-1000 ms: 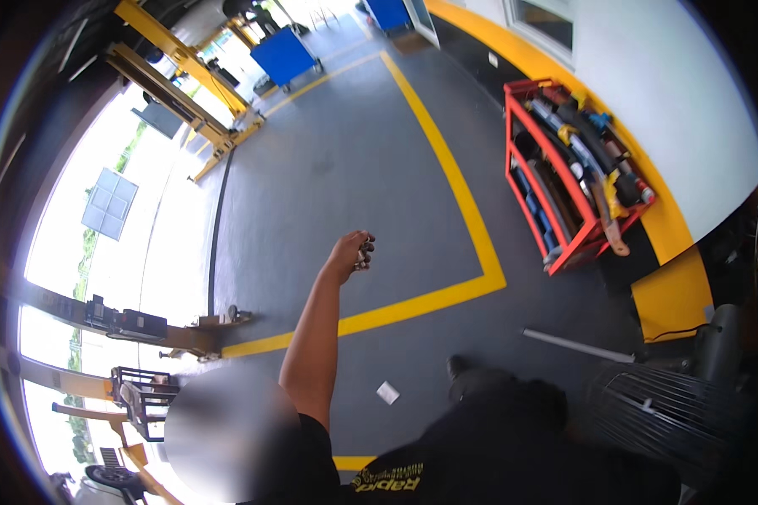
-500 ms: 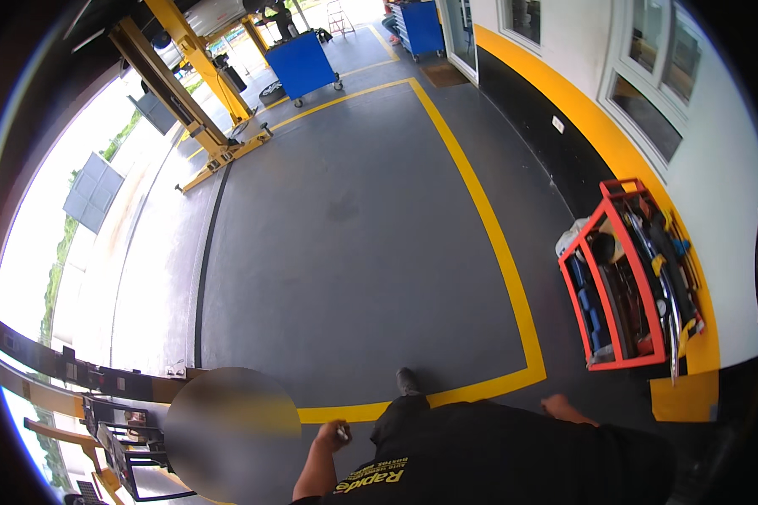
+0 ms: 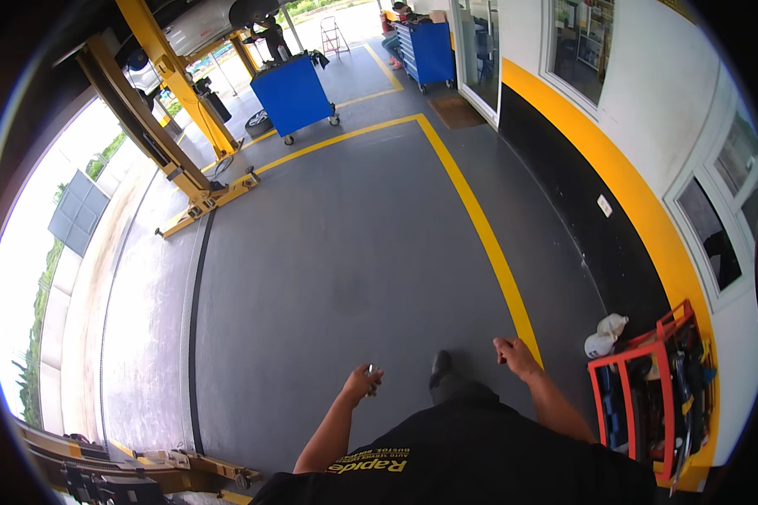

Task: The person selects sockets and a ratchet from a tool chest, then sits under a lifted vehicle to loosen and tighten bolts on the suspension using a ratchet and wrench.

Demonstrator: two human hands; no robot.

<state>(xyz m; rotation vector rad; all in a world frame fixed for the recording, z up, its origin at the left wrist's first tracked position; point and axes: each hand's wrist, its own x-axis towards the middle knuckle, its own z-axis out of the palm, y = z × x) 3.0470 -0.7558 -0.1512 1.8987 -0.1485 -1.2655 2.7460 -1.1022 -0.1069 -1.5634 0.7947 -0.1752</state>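
Low in the picture, my left hand [image 3: 361,383] is closed around a small shiny metal piece [image 3: 370,369]; its exact kind is too small to tell. My right hand [image 3: 518,356] hangs forward over the floor beside the yellow line, fingers curled in. Whatever lies inside those fingers, if anything, is hidden. Between the two arms, one dark shoe [image 3: 440,367] shows on the grey floor [image 3: 345,252]. Neither hand touches anything around it.
To the right, a red-framed tool cart [image 3: 636,362] full of tools stands by the wall. Ahead are a blue cabinet on wheels [image 3: 293,97], another blue tool chest [image 3: 425,52], a wheel [image 3: 259,124] and a yellow lift post [image 3: 177,76]. A person [image 3: 392,42] sits far back.
I have moved forward: the lift post and blue cabinets look nearer, and the red cart has slid down the picture. Both hands have swung forward, the right one rising more into view.
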